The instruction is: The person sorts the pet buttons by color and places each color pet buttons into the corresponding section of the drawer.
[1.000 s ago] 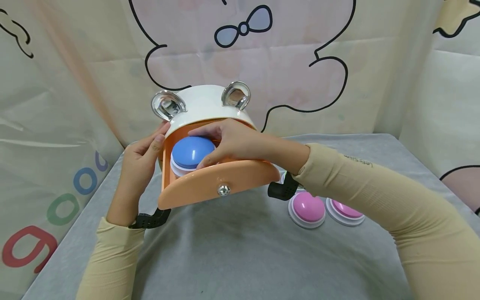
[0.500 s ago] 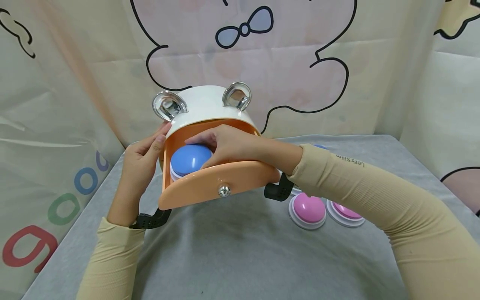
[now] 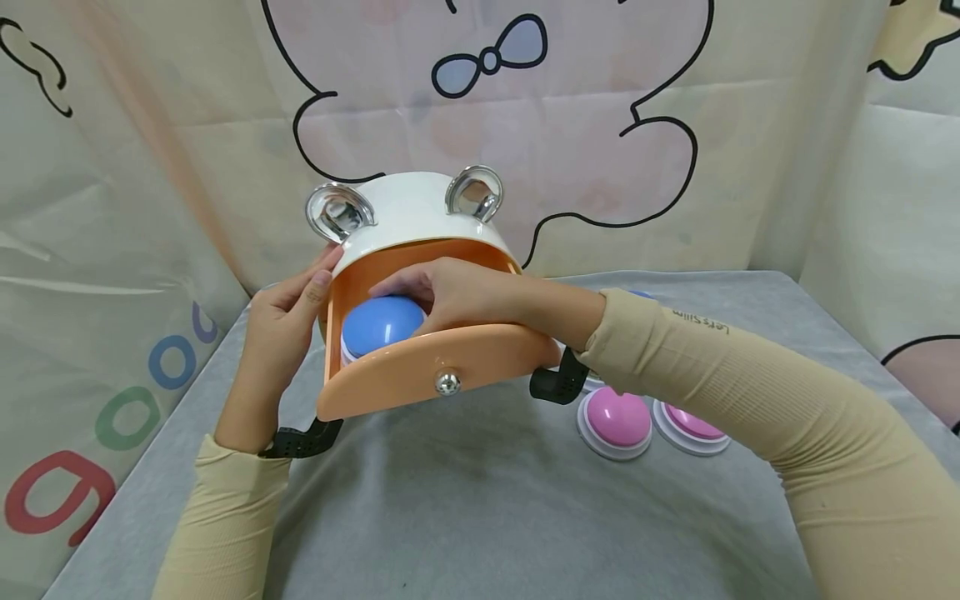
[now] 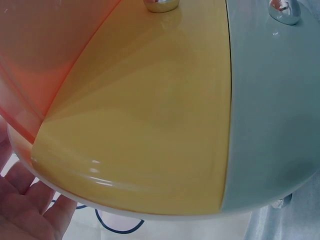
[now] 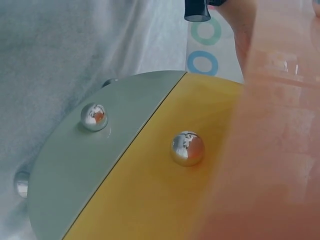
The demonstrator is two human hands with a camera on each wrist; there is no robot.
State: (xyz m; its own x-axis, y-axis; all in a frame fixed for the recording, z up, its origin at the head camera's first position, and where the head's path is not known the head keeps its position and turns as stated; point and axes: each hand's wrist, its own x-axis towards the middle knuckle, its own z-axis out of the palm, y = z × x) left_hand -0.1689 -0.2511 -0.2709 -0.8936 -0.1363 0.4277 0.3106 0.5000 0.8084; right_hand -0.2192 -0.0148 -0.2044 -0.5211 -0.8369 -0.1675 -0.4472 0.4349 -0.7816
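Observation:
A white-shelled drawer cabinet (image 3: pixel 408 200) with two silver ears stands on the table, its orange top drawer (image 3: pixel 397 379) pulled out. In that drawer sits a blue dome push button (image 3: pixel 381 323) with a white base, its lower part hidden by the drawer front. My right hand (image 3: pixel 468 292) reaches over the front and holds the button by its right side, thumb partly hidden. At the cabinet's left side, my left hand (image 3: pixel 283 325) touches the shell edge with mostly straight fingers. In the left wrist view, its fingertips (image 4: pixel 57 212) lie beside the rim.
Two pink dome buttons (image 3: pixel 617 417) stand on the grey cloth (image 3: pixel 480 508) to the right; blue shows behind my right sleeve (image 3: pixel 675 342). Below the orange drawer are a yellow drawer (image 5: pixel 145 185) and a green drawer (image 5: pixel 75 150), each with a silver knob. Printed curtains surround the table.
My right hand has lowered the blue button deeper into the orange drawer, slightly toward the drawer front. The left hand and the cabinet stay almost in place.

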